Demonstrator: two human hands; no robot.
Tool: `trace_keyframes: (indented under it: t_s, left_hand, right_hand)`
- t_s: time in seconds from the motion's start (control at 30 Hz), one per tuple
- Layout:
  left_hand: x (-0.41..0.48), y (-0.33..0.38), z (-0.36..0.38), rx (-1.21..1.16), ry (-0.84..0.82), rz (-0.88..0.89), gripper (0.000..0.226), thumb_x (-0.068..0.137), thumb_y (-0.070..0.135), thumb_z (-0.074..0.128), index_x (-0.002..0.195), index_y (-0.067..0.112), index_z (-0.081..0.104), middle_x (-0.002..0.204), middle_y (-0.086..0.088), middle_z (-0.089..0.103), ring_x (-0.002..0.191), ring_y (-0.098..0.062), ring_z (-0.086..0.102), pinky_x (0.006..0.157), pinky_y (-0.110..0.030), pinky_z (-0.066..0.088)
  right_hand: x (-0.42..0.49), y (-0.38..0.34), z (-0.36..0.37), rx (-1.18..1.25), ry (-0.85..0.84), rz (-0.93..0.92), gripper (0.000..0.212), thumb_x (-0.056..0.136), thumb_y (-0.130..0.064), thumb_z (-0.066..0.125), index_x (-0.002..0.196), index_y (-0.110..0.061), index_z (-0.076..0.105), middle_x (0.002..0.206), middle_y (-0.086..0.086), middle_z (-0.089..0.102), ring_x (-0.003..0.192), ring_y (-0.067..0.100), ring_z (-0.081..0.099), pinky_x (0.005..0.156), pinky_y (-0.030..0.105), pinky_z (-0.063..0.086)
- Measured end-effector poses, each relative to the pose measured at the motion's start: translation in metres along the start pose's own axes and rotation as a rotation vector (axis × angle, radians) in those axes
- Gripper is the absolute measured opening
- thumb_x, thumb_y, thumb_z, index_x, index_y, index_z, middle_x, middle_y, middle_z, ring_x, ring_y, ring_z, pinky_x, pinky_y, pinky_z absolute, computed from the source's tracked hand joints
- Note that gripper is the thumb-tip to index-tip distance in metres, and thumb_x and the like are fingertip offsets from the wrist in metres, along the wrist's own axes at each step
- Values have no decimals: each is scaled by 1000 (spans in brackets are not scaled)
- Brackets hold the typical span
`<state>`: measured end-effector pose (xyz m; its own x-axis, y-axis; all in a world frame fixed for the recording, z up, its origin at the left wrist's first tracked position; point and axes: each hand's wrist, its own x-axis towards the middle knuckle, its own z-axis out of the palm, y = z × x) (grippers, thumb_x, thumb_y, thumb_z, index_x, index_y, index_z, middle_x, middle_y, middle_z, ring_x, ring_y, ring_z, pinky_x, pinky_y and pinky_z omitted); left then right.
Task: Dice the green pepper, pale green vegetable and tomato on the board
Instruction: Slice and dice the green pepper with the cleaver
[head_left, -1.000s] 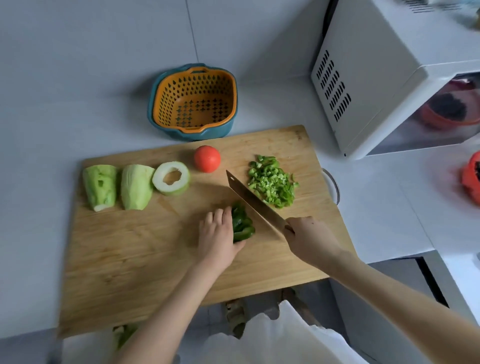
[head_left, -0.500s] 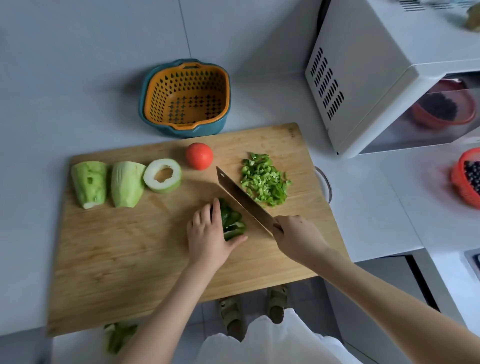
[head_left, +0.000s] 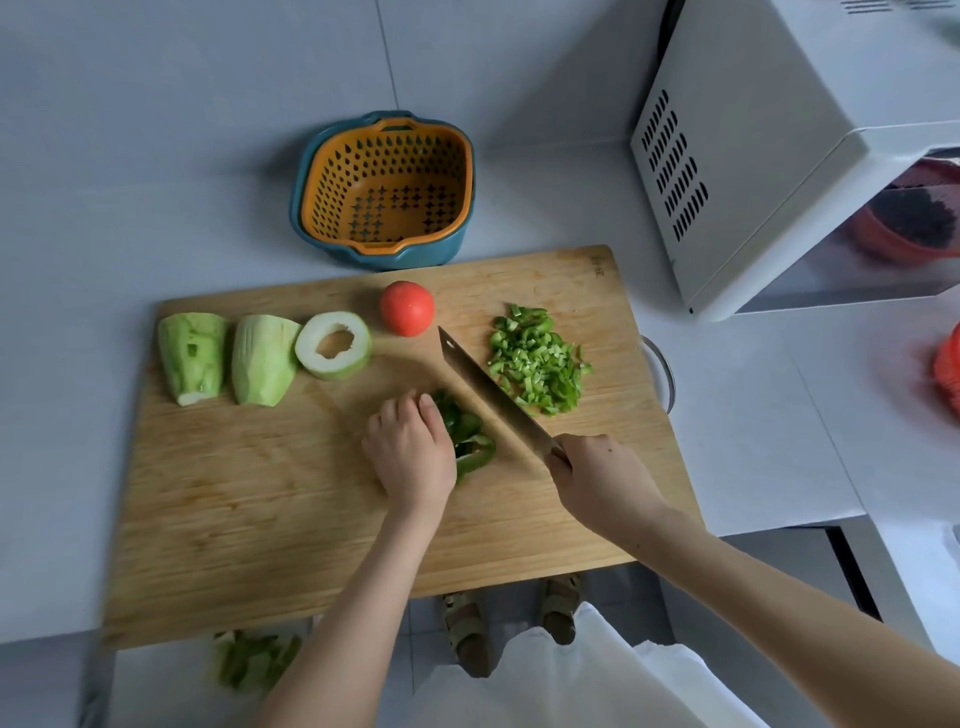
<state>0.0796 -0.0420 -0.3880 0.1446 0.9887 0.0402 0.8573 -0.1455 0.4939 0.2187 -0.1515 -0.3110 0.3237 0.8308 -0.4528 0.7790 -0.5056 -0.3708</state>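
On the wooden cutting board (head_left: 260, 519) my left hand (head_left: 410, 452) holds down a dark green pepper piece (head_left: 467, 436) with curled fingers. My right hand (head_left: 597, 478) grips the handle of a cleaver (head_left: 488, 395), whose blade lies just right of the pepper. A pile of diced green pepper (head_left: 535, 364) sits right of the blade. Three pale green vegetable pieces lie at the board's far left: two peeled chunks (head_left: 192, 358) (head_left: 262, 358) and a hollow ring (head_left: 335, 351). A whole red tomato (head_left: 406, 307) rests near the far edge.
An orange colander in a teal bowl (head_left: 384, 189) stands behind the board. A white microwave (head_left: 779, 145) fills the right back. A glass lid edge (head_left: 660, 374) peeks past the board's right side. Green scraps (head_left: 254, 660) lie below the counter edge.
My left hand has curled tighter over the pepper piece. The cleaver keeps its place beside the pepper. The camera has shifted slightly.
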Motion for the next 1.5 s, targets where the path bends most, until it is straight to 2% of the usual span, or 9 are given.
trace_keyframes:
  t_s: [0.17,0.27,0.4,0.6,0.8,0.97,1.27,1.4,1.5]
  left_hand:
    - [-8,8,12,154,57,87,32,93,23,38,79,7,63,76,-9,60,68,-30,54,58,-34,38]
    - [-12,4,18,198,116,149,24,90,19,43,74,9,57,73,-6,57,66,-27,51,56,-33,34]
    - [-14,3,19,195,150,201,25,89,19,43,68,11,53,69,-4,55,65,-26,48,57,-33,34]
    - [-12,0,21,205,145,239,24,87,20,42,72,11,57,72,-3,57,65,-25,47,57,-32,33]
    - [-9,-4,23,195,137,263,23,87,20,42,79,10,61,82,-3,63,67,-25,48,57,-32,32]
    - [-9,-4,24,188,123,256,19,85,19,45,78,11,60,80,-3,61,67,-25,47,56,-32,33]
    - [-9,-2,21,157,142,224,20,85,18,44,70,12,57,72,-2,56,65,-25,46,56,-31,30]
    - [-9,-4,24,155,121,213,19,86,18,46,74,11,60,78,-3,61,66,-25,47,56,-33,34]
    - [-9,-5,25,161,121,232,22,86,19,43,76,11,61,83,-3,64,67,-25,47,56,-32,33]
  right_hand:
    - [-9,-11,-11,-11,-29,-10,39,98,-25,36,60,-26,28,60,-6,40,52,12,36,45,24,27]
    - [-7,-15,-12,-42,-63,-5,38,99,-25,35,61,-25,29,62,-5,40,55,15,39,48,27,30]
    - [-4,-15,-13,-52,-100,16,28,99,-24,35,72,-18,41,64,-5,41,56,14,41,47,24,31]
    - [-3,-21,-16,-48,-78,43,38,98,-24,36,61,-24,30,62,-5,41,55,13,39,46,23,29]
    - [2,-30,-20,-83,-85,29,37,98,-24,36,61,-22,31,62,-3,40,56,16,40,46,25,28]
    - [0,-29,-26,-83,-134,66,36,97,-22,37,61,-21,32,63,-3,41,54,13,38,47,24,29]
    - [30,-34,8,53,-84,102,29,97,-23,39,71,-14,48,65,0,47,61,20,48,46,25,32]
    - [11,-29,-7,7,-33,68,38,97,-23,39,60,-18,36,59,-2,41,52,14,37,45,25,26]
    - [0,-29,-11,-37,-73,73,39,97,-23,38,58,-21,31,60,-3,39,52,13,35,46,25,26]
